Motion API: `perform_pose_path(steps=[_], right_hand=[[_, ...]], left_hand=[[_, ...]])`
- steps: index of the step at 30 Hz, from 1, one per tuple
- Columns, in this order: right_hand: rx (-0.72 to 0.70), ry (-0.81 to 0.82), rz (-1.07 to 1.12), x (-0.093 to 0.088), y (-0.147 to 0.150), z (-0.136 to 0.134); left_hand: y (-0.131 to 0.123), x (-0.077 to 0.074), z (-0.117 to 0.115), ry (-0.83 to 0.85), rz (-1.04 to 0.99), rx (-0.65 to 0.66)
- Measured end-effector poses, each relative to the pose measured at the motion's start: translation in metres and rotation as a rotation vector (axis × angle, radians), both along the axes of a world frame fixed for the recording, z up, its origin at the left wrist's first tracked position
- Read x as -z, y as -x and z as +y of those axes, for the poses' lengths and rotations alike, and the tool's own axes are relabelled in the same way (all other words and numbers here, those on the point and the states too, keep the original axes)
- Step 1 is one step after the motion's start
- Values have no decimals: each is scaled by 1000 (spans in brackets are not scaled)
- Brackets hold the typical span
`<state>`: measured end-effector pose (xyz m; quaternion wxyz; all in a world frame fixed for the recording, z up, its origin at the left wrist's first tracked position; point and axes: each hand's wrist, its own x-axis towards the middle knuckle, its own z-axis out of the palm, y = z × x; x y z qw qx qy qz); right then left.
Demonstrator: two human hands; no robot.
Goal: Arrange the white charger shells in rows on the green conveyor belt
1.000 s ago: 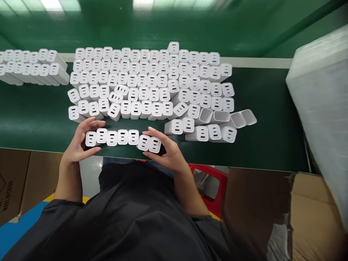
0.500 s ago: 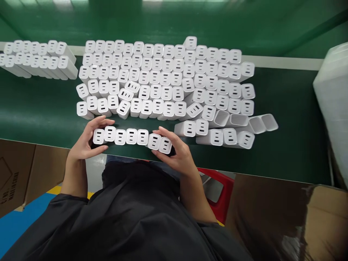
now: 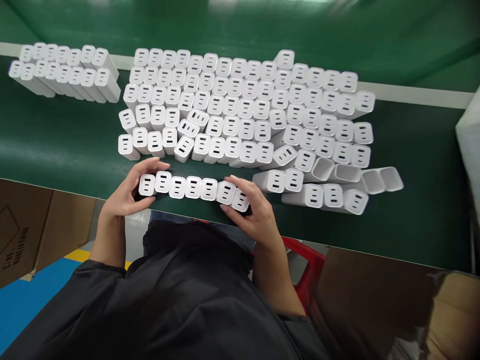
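A short row of white charger housings with port slots (image 3: 193,187) stands at the near edge of the green table, between my two hands. My left hand (image 3: 131,187) is wrapped round the left end of this row, thumb in front and fingers behind. At the right end, my right hand (image 3: 253,205) grips the last housings the same way. The row bends slightly, and its left pair sits a little apart from the middle ones. Just beyond my hands is a large block of similar white housings (image 3: 230,105), several rows deep, slots facing up.
A smaller group of white housings (image 3: 67,75) stands at the far left. Open-ended white shells (image 3: 347,173) lean at the block's right. Cardboard boxes (image 3: 48,220) sit below the table at left, a red chair (image 3: 309,265) below at right. White stacked material (image 3: 468,135) borders the right.
The view has shifted and tilted slightly, so the table's contents appear further right. Both hands keep their places at the ends of the short row.
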<state>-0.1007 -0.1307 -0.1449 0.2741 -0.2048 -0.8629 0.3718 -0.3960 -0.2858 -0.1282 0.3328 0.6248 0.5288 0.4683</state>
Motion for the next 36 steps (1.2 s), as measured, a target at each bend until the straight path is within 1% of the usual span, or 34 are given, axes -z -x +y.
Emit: perform_pose_path(steps=[6, 11, 18, 28, 36], right_hand=[[-8, -18, -54, 1, 0, 0], [0, -28, -40, 1, 0, 0], [-1, -33, -44, -1, 1, -1], [5, -25, -40, 4, 0, -1], [0, -28, -24, 2, 1, -1]], left_hand=[[-1, 0, -1, 8, -31, -19], [-1, 1, 0, -2, -52, 10], [-3, 0, -2, 23, -79, -22], [-5, 1, -3, 31, -74, -22], [-4, 1, -4, 44, -81, -41]])
